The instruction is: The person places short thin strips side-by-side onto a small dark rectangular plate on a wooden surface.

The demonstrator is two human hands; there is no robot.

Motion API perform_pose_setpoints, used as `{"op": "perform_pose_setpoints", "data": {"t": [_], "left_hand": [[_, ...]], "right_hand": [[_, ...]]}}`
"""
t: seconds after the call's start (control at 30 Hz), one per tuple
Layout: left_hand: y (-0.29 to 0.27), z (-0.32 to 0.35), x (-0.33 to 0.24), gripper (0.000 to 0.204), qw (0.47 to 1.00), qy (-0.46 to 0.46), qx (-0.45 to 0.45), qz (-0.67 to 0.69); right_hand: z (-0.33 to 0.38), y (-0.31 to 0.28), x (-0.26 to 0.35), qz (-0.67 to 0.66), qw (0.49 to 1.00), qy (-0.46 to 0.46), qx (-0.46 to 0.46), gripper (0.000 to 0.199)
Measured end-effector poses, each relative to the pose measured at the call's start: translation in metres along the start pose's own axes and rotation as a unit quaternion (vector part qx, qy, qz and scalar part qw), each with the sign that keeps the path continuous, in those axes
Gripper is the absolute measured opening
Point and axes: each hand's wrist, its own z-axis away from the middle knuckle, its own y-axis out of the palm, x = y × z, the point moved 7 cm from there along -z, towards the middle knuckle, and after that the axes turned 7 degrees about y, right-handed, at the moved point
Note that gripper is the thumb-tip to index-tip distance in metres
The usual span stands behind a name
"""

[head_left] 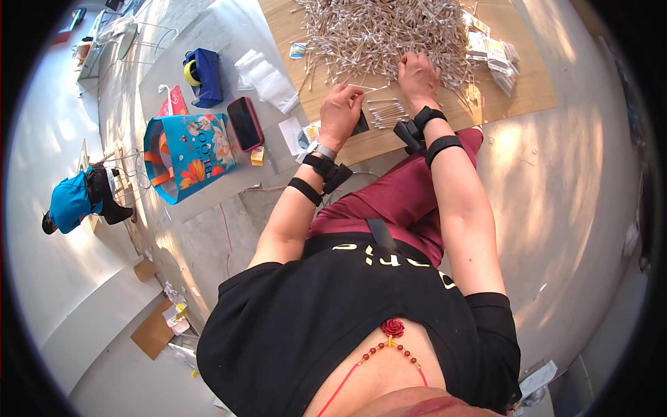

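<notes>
A large heap of cotton swabs (389, 31) covers the far part of a wooden board. My left hand (338, 115) is closed in a pinch at the heap's near edge, with a cotton swab (375, 90) reaching out to the right from its fingertips. My right hand (419, 78) rests at the heap's near edge with its fingers curled down among the swabs. What those fingers grip, if anything, is hidden. Between my wrists lies a small row of cotton swabs (388, 113), set side by side. A dark flat piece (360, 124) is beside my left hand.
Filled clear bags (501, 62) sit right of the heap on the wooden board (517, 94). To the left are empty plastic bags (267, 82), a phone (243, 124), a blue tape dispenser (206, 78) and a blue flowered bag (191, 154). Another person (76, 198) bends over at far left.
</notes>
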Motion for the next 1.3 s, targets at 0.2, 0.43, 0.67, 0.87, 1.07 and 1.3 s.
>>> {"op": "perform_pose_setpoints", "data": {"t": [0.2, 0.43, 0.67, 0.87, 1.07, 1.3], "left_hand": [[-0.002, -0.009, -0.001, 0.012, 0.996, 0.025, -0.083, 0.020], [-0.022, -0.008, 0.031, 0.013, 0.969, -0.093, -0.222, 0.062], [-0.012, -0.002, 0.033, 0.011, 0.966, -0.104, -0.179, 0.152], [-0.008, -0.003, 0.027, 0.009, 0.962, -0.112, -0.168, 0.183], [0.001, -0.002, 0.029, 0.011, 0.985, -0.044, -0.135, 0.099], [0.005, -0.004, 0.017, 0.011, 0.994, -0.018, -0.099, 0.042]], "right_hand": [[-0.008, -0.005, -0.014, -0.096, 0.994, 0.019, -0.050, 0.011], [0.003, -0.019, -0.025, -0.271, 0.960, 0.038, -0.051, 0.014], [0.038, 0.009, -0.017, -0.471, 0.857, 0.122, 0.167, 0.016], [0.054, 0.013, -0.002, -0.383, 0.891, 0.065, 0.234, 0.018], [0.056, 0.007, 0.013, -0.288, 0.932, -0.005, 0.218, 0.017], [0.054, 0.001, 0.009, -0.209, 0.961, -0.112, 0.143, 0.017]]}}
